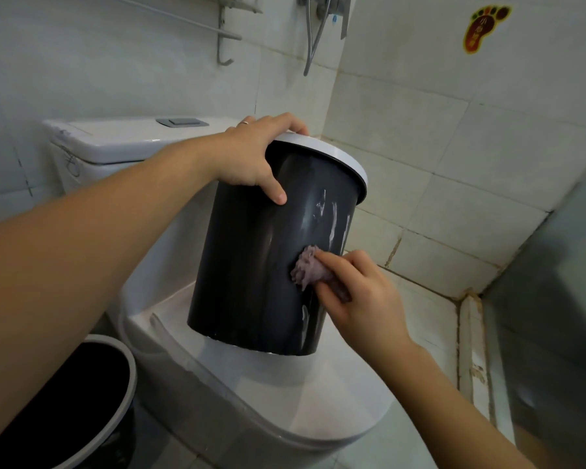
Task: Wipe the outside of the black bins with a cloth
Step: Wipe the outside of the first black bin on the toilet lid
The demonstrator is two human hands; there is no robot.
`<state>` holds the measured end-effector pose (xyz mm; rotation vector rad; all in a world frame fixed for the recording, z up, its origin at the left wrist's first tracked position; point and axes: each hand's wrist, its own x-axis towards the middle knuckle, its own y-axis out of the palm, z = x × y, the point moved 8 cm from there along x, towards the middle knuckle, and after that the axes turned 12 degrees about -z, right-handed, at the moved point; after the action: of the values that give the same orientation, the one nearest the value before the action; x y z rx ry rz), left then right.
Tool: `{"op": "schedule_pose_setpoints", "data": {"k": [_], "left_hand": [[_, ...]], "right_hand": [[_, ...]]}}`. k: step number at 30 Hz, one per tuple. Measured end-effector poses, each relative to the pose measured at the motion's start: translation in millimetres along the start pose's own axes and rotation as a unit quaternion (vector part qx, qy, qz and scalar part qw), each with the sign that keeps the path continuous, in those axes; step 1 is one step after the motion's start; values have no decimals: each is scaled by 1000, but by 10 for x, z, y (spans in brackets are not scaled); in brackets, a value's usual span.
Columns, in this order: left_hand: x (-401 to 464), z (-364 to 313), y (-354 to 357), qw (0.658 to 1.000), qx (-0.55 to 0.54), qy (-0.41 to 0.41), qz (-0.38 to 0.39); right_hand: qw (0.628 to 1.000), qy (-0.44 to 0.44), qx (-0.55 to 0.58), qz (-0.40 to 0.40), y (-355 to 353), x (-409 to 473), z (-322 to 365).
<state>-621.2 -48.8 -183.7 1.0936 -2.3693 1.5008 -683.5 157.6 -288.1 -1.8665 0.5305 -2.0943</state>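
Observation:
A black round bin (247,262) with a white rim stands tilted on the closed toilet lid (318,394). My left hand (254,157) grips the bin's rim at the top, thumb down its side. My right hand (356,292) pinches a small bunched purple cloth (307,267) and presses it against the bin's lower right side. Wet streaks shine on the wall of the bin above the cloth. A second black bin (82,411) with a grey rim stands on the floor at the lower left, partly hidden by my left forearm.
The white toilet cistern (115,143) stands behind the bin against the tiled wall. A metal shower hose (313,42) and a towel rack (224,35) hang on the wall above. A foot-shaped sticker (484,27) is at the top right. A grey panel (555,299) stands at the right.

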Motion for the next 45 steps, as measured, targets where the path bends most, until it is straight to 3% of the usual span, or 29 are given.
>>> {"op": "schedule_pose_setpoints", "data": {"k": [6, 12, 21, 33, 42, 45], "left_hand": [[-30, -6, -15, 1000, 3, 0, 0], [-44, -4, -39, 1000, -1, -5, -28], [-19, -209, 15, 998, 54, 23, 6], [-3, -170, 36, 998, -51, -2, 20], [-64, -190, 12, 1000, -22, -1, 18], [-81, -170, -20, 1000, 0, -4, 10]], "right_hand": [[989, -106, 35, 101, 37, -232, 146], [995, -75, 23, 60, 7, -165, 155], [997, -69, 16, 42, -33, -125, 203], [996, -32, 37, 68, -24, -85, 238], [994, -105, -3, 34, -7, -63, 308], [996, -88, -27, 11, -23, 196, 229]]}}
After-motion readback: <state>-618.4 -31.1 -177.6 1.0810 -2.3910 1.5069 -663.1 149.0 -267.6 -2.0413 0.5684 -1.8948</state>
